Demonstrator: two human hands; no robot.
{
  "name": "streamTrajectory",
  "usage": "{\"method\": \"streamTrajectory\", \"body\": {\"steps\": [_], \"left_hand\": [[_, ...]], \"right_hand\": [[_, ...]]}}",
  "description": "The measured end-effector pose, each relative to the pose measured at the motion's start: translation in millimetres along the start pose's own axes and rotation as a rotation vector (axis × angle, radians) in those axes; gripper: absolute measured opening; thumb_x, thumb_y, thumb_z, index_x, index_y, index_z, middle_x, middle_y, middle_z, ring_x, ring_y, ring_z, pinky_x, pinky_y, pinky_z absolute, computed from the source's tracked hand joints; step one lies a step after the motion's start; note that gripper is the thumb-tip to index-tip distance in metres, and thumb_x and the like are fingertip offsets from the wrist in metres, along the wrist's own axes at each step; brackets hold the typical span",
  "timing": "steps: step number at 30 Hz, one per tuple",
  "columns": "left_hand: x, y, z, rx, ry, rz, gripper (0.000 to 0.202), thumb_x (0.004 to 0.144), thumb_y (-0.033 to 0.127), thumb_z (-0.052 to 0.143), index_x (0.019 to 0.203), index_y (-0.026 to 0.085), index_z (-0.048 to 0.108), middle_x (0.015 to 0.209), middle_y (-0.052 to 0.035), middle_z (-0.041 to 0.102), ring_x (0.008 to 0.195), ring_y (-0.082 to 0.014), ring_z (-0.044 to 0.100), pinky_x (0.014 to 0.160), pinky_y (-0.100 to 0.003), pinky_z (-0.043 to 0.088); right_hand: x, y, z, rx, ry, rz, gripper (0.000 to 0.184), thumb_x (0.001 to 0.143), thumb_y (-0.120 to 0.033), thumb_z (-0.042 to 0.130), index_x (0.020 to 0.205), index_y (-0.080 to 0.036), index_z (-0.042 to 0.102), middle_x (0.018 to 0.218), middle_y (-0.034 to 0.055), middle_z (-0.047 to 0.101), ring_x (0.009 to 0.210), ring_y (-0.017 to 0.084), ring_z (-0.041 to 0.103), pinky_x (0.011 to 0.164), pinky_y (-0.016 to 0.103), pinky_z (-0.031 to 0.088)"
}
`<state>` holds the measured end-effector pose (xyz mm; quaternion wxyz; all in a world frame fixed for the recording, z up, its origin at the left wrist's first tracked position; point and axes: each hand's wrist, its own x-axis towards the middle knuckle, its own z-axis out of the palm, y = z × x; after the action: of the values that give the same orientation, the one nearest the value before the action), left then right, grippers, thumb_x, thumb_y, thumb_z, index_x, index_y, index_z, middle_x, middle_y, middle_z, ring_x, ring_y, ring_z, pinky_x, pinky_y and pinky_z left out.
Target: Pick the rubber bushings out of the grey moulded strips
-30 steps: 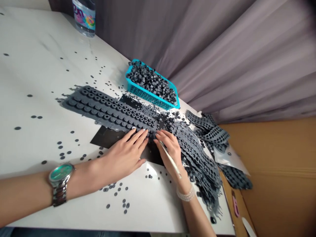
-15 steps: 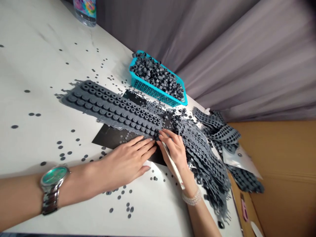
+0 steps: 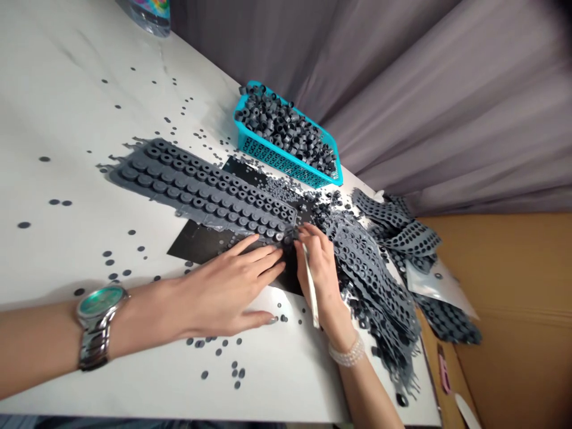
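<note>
A long grey rubber sheet (image 3: 196,190) studded with rows of round rings lies across a black mat (image 3: 201,241) on the white table (image 3: 67,89). My left hand (image 3: 227,286), fingers stretched out flat, rests on the mat with its fingertips against the sheet's near right corner. My right hand (image 3: 317,265) is closed round a thin white stick (image 3: 310,286) whose tip meets that same corner.
A turquoise basket (image 3: 286,164) full of dark rubber rings stands behind the sheet. A heap of punched-out grey sheets (image 3: 375,280) lies to the right by the table edge. Small dark discs are scattered over the table. A water bottle (image 3: 152,12) stands far back; purple curtain behind.
Both hands have crept a little right along the sheet's near edge. The stick has swung more upright. The view has shifted slightly.
</note>
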<state>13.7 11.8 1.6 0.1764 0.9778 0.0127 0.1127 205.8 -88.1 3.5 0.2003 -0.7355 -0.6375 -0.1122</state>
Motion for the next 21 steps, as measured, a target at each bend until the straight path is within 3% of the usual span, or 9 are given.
{"method": "streamTrajectory", "body": {"steps": [3, 5, 9, 15, 21], "left_hand": [[-1.0, -0.8, 0.4, 0.007, -0.009, 0.004, 0.07, 0.092, 0.06, 0.038, 0.142, 0.012, 0.044, 0.148, -0.0135, 0.047, 0.14, -0.0265, 0.035, 0.119, -0.044, 0.013], [-2.0, -0.9, 0.7, 0.009, -0.015, 0.01, 0.069, 0.093, 0.06, 0.037, 0.142, 0.013, 0.044, 0.148, -0.0134, 0.046, 0.141, -0.0264, 0.035, 0.119, -0.045, 0.013], [-3.3, -0.4, 1.0, 0.019, -0.003, 0.02, 0.066, 0.094, 0.058, 0.034, 0.142, 0.015, 0.045, 0.15, -0.0137, 0.044, 0.142, -0.027, 0.033, 0.119, -0.046, 0.015], [-3.6, -0.3, 1.5, 0.049, 0.029, 0.007, 0.063, 0.096, 0.057, 0.031, 0.138, 0.015, 0.051, 0.149, -0.0165, 0.043, 0.142, -0.0308, 0.033, 0.118, -0.047, 0.017], [-2.5, -0.4, 1.6, 0.067, 0.016, 0.015, 0.061, 0.095, 0.056, 0.033, 0.136, 0.016, 0.053, 0.148, -0.017, 0.045, 0.141, -0.0317, 0.034, 0.118, -0.049, 0.018]], "right_hand": [[-1.8, 7.0, -2.9, 0.008, 0.068, 0.163, 0.012, 0.097, -0.023, 0.042, 0.099, -0.021, 0.054, 0.115, 0.0148, 0.066, 0.121, 0.024, 0.056, 0.094, 0.044, 0.049], [-4.5, 8.6, -7.8, 0.008, 0.061, 0.19, 0.011, 0.096, -0.025, 0.045, 0.098, -0.022, 0.055, 0.115, 0.0139, 0.067, 0.125, 0.026, 0.054, 0.095, 0.046, 0.048], [-12.7, -0.5, -16.9, 0.001, 0.001, 0.074, 0.009, 0.095, -0.023, 0.051, 0.101, -0.022, 0.057, 0.123, 0.0119, 0.066, 0.136, 0.026, 0.044, 0.1, 0.048, 0.044], [-17.3, -15.9, -21.3, 0.024, -0.028, -0.159, 0.015, 0.092, -0.015, 0.055, 0.104, -0.023, 0.056, 0.119, 0.01, 0.069, 0.13, 0.025, 0.052, 0.094, 0.043, 0.045], [-13.3, -14.0, -18.6, -0.009, -0.047, -0.22, 0.015, 0.092, -0.015, 0.055, 0.104, -0.023, 0.055, 0.119, 0.0108, 0.07, 0.127, 0.026, 0.054, 0.09, 0.042, 0.047]]}}
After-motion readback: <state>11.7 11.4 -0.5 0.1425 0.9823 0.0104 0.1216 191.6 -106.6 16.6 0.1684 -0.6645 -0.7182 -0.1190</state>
